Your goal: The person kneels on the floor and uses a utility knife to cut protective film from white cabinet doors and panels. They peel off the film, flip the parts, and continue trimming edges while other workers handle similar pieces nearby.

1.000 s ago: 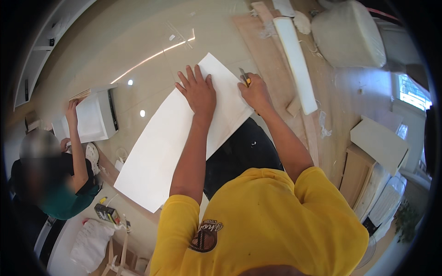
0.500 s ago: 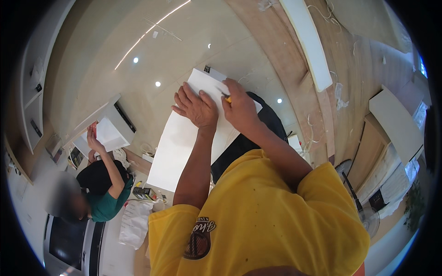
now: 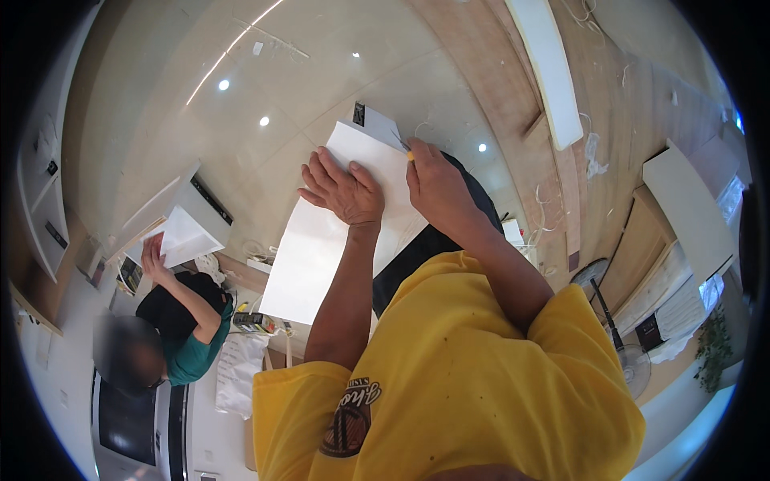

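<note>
A large white sheet (image 3: 301,256) lies slanted in front of me; I cannot tell whether it is paper or thin board. My left hand (image 3: 346,191) presses flat on its upper part with the fingers spread. Closed around a yellow-handled utility knife (image 3: 411,155), my right hand (image 3: 439,186) is at the sheet's upper right edge. The knife's thin blade points up and left, by the sheet's far corner. A white piece with a dark strip (image 3: 359,115) shows beyond the sheet's far end. Black cloth (image 3: 401,268) lies under the sheet's right side.
At left, another person in a green sleeve (image 3: 191,357) handles a white box-like unit (image 3: 180,212). A long white panel (image 3: 549,72) lies on wooden boards at right. A fan (image 3: 634,369) and a pale cabinet piece (image 3: 690,212) stand farther right. Glossy tiles (image 3: 321,72) lie ahead.
My right hand and the knife have moved right, from over the sheet to its edge. My left hand stays flat on the sheet. The other person's hand has shifted slightly.
</note>
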The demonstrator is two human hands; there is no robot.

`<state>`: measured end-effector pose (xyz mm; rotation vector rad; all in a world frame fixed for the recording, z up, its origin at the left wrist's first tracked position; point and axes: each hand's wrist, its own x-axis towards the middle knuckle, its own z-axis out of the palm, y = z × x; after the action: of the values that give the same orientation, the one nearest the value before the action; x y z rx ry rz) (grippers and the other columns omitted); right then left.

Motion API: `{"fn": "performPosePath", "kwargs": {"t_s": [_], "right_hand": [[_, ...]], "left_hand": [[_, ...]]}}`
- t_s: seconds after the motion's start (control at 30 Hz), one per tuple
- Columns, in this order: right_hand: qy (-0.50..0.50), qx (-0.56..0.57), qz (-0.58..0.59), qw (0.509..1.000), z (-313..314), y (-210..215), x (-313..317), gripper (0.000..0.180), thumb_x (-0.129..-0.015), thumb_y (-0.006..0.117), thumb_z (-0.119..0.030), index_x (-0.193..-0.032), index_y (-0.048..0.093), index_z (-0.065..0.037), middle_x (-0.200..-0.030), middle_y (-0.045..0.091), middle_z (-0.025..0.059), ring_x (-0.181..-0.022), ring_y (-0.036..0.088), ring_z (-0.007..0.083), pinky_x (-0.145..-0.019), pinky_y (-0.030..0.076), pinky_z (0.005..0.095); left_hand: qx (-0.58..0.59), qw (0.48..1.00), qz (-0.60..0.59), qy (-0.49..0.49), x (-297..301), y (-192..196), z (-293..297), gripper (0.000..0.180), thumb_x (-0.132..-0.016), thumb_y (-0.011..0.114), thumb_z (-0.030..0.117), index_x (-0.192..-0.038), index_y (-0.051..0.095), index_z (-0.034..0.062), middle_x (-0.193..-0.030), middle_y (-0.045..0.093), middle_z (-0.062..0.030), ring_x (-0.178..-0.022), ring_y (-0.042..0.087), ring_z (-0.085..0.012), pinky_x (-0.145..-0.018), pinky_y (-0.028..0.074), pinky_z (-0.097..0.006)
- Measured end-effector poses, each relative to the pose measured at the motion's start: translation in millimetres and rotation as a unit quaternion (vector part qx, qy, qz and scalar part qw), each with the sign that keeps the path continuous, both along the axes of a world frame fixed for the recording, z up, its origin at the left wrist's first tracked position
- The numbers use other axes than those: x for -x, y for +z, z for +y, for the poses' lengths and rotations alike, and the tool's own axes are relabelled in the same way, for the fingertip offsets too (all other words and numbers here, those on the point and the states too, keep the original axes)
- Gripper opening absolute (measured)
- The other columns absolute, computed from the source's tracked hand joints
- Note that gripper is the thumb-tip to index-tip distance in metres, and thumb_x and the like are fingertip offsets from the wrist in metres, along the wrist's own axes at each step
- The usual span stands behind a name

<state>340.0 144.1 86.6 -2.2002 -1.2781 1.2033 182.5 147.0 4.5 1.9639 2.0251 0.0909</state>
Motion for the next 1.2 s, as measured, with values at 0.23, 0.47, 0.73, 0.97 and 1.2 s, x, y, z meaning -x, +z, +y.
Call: {"fn": "performPosePath", "kwargs": {"t_s": [0.23,0.47,0.73,0.97,1.2], "right_hand": [[0.135,0.159,-0.054,0.977,16.8,6.0,12.6,0.02,-0.1,0.055,-0.017,-0.111,0.051,0.0,-0.099,0.066,0.0181,-0.087,0.07,0.0373,-0.074,0.059,0.0451],[0.153,0.181,-0.042,0.971,26.2,16.2,11.6,0.016,-0.094,0.055,-0.009,-0.106,0.05,0.002,-0.1,0.066,0.0216,-0.088,0.071,0.038,-0.075,0.059,0.0454],[0.163,0.193,-0.052,0.966,26.7,15.6,14.1,0.015,-0.101,0.05,-0.015,-0.102,0.048,0.0,-0.096,0.067,0.0198,-0.082,0.071,0.0405,-0.072,0.059,0.048],[0.171,0.205,-0.05,0.962,43.9,19.7,16.0,0.013,-0.092,0.055,-0.004,-0.103,0.049,0.001,-0.098,0.066,0.0223,-0.087,0.071,0.0408,-0.074,0.059,0.0471],[0.171,0.223,-0.056,0.958,43.9,23.2,15.9,0.013,-0.093,0.055,-0.003,-0.103,0.049,0.002,-0.099,0.066,0.0226,-0.09,0.071,0.0403,-0.076,0.058,0.0462]], "left_hand": [[0.01,1.0,-0.006,0.01,0.5,0.1,-0.4,0.064,-0.1,0.04,0.037,-0.154,0.031,0.0024,-0.155,0.032,-0.0169,-0.146,0.021,-0.0434,-0.116,0.003,-0.067],[0.004,1.0,-0.001,0.008,1.8,-2.2,-1.3,0.065,-0.099,0.041,0.037,-0.153,0.033,0.0013,-0.154,0.034,-0.0176,-0.146,0.022,-0.0438,-0.116,0.003,-0.068],[0.001,1.0,0.002,0.003,1.7,-2.8,-1.0,0.065,-0.099,0.043,0.036,-0.153,0.033,0.0013,-0.154,0.034,-0.0181,-0.146,0.023,-0.0447,-0.116,0.003,-0.067],[0.009,1.0,0.001,0.008,1.1,-1.0,-3.3,0.064,-0.099,0.044,0.035,-0.153,0.033,0.0013,-0.154,0.033,-0.0182,-0.146,0.022,-0.045,-0.116,0.003,-0.068],[0.02,1.0,0.008,0.008,2.5,-0.5,-3.4,0.064,-0.099,0.044,0.034,-0.153,0.033,0.0015,-0.153,0.034,-0.0184,-0.146,0.023,-0.0459,-0.116,0.003,-0.069]]}}
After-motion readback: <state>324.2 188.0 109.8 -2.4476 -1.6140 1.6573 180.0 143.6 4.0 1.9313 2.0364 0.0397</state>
